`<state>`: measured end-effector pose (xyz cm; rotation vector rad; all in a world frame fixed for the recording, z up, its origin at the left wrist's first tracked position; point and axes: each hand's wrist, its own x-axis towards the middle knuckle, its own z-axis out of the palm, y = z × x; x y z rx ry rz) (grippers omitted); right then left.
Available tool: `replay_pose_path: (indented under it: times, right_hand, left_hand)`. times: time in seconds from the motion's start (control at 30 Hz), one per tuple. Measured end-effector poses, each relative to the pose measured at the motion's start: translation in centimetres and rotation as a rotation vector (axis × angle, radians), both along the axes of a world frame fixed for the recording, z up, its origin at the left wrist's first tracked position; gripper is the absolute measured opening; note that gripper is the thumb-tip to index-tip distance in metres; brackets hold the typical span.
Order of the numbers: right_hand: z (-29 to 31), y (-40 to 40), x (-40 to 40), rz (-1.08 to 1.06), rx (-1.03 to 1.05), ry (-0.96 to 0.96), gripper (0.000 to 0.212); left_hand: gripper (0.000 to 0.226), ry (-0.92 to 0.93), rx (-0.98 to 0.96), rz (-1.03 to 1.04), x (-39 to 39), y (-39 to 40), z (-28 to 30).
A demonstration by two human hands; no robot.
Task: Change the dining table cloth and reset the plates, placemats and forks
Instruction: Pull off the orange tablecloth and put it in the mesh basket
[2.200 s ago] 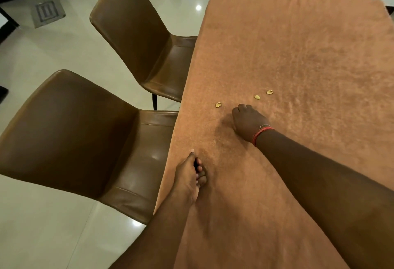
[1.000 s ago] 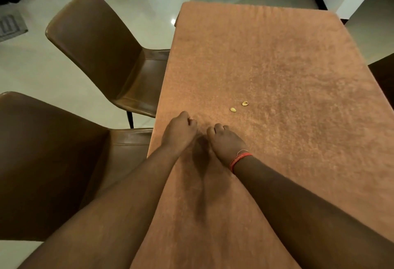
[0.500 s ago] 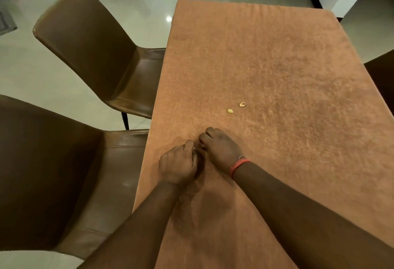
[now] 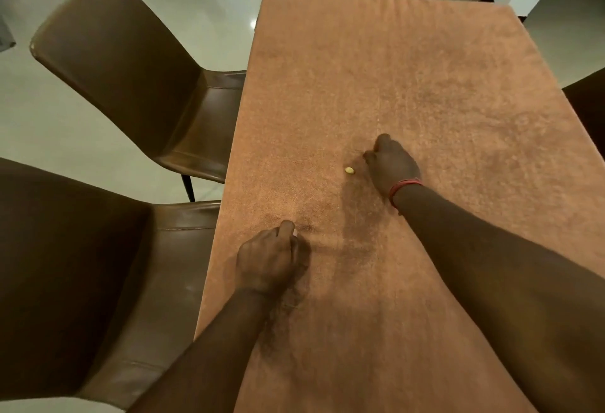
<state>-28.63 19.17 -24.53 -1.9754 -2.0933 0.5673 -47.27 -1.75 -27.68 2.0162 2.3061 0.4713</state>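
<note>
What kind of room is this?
Most likely a dining room in a home. A long table under an orange-brown table cloth has brown padded chairs pulled up beside it, on a shiny tiled floor.

A rust-orange, towel-textured table cloth (image 4: 409, 85) lies flat over the whole bench, its long side running from 6 toward 12 o'clock, its left edge draped over the side; faint rub marks darken its nap.
</note>
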Motion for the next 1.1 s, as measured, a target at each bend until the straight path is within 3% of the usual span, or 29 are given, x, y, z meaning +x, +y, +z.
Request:
replay_pose_path:
  times: [0.1,0.2,0.27,0.37,0.43,0.5,0.6,0.67,0.8,0.93,1.1]
  right_hand:
    - [-1.0,-0.2,0.0,0.265,0.032,-0.329,0.021]
    - [-1.2,-0.9,-0.2,0.317,0.105,-0.326,0.013]
    - [-1.2,-1.2,-0.2,0.221,0.093,-0.059,0.013]
    - [-1.4,-1.0,-0.5,-0.168,-0.012,0.633,0.014]
    - [-1.1,-0.9,-0.9,-0.357,-0.061,0.887,0.023]
    - [-1.1,-1.1,-1.2,-0.301,-0.040,0.751,0.033]
    - [-1.6,-1.6,-1.2,0.055,0.048,0.101,0.026]
    - [-2.1,-1.8,-1.2,0.208,0.077,-0.139,0.018]
    - [-2.0,-1.8,-1.8,0.269,0.101,-0.212,0.015]
    - [-0.7,-1.1,-2.6,0.310,0.030,-0.287,0.026]
    - [0.2,0.2,-3.6,0.278,-0.130,-0.281,0.017]
  left_hand:
    - [0.038,0.019,-0.004,-0.003,0.0,0.2,0.1]
    - [0.036,0.026,-0.002,0.000,0.0,0.3,0.1]
    - [0.034,0.029,-0.006,0.001,0.0,0.3,0.0]
    - [0.032,0.050,-0.002,0.002,-0.1,0.4,-0.1]
    - [0.032,0.068,0.000,0.000,-0.2,0.4,-0.1]
    - [0.033,0.070,0.016,-0.001,-0.2,0.4,-0.1]
    - [0.036,0.058,0.036,-0.005,-0.2,0.3,-0.1]
    - [0.034,0.056,0.027,-0.005,-0.2,0.2,-0.2]
    - [0.031,0.036,-0.003,0.003,-0.3,0.3,-0.6]
    - [0.032,0.020,-0.018,0.006,-0.3,0.1,-0.7]
    - [0.036,0.008,0.012,-0.011,-0.2,0.1,-0.5]
